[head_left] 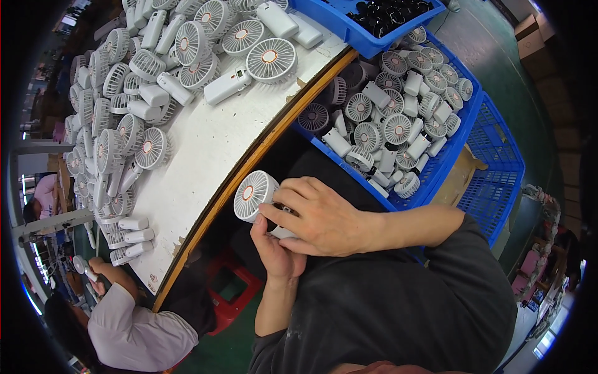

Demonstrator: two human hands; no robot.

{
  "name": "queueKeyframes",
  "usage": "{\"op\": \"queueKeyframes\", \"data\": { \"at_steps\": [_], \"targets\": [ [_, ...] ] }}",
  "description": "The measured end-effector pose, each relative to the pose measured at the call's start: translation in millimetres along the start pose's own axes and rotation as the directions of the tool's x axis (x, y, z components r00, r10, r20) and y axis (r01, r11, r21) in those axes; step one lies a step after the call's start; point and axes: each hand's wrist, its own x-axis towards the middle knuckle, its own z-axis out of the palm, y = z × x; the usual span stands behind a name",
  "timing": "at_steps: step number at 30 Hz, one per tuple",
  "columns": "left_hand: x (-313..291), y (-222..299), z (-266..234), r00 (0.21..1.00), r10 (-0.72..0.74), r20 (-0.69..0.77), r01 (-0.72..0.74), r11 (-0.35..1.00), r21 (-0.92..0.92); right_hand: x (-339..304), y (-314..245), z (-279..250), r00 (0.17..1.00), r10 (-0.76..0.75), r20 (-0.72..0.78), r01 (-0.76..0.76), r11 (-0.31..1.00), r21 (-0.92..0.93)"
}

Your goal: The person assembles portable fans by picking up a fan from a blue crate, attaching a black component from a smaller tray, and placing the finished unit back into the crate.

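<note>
A white handheld fan [254, 194] with an orange ring at its centre is held just off the table's edge, in front of my body. My left hand [274, 252] closes around its handle from below, thumb near the base of the round head. From the right, my right hand [324, 218] reaches over the handle with its fingers bent onto it. Those fingers hide most of the handle, so whether a small part is pinched there cannot be seen. Closest on the table lies another white fan [270, 59], its handle pointing left.
Many white fans [149, 148] are heaped across the white table [187, 162]. A blue crate [386, 199] of fans stands at right, below a blue tray [367, 42] of black parts. Beyond it is another blue crate [507, 159]. At lower left sits a co-worker [134, 324] beside a red stool [240, 299].
</note>
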Motion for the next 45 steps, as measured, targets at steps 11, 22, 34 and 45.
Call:
{"op": "queueKeyframes", "data": {
  "at_steps": [11,22,34,45],
  "targets": [
    [25,48,2,0.791,0.208,0.575,-0.59,0.01,0.807,-93,125,10,0.61,0.789,0.079,-0.792,0.606,0.07],
    [-1,108,-76,0.748,0.634,0.198,-0.421,0.222,0.88,-56,182,29,0.81,0.561,-0.171,-0.586,0.786,-0.198],
    [36,207,-115,0.519,0.783,0.342,-0.15,-0.311,0.939,-65,117,36,0.801,0.598,0.03,-0.59,0.781,0.202],
    [114,338,-87,0.743,0.453,0.493,-0.121,-0.633,0.764,-27,72,33,0.846,0.52,0.12,-0.528,0.786,0.322]
  ]
}}
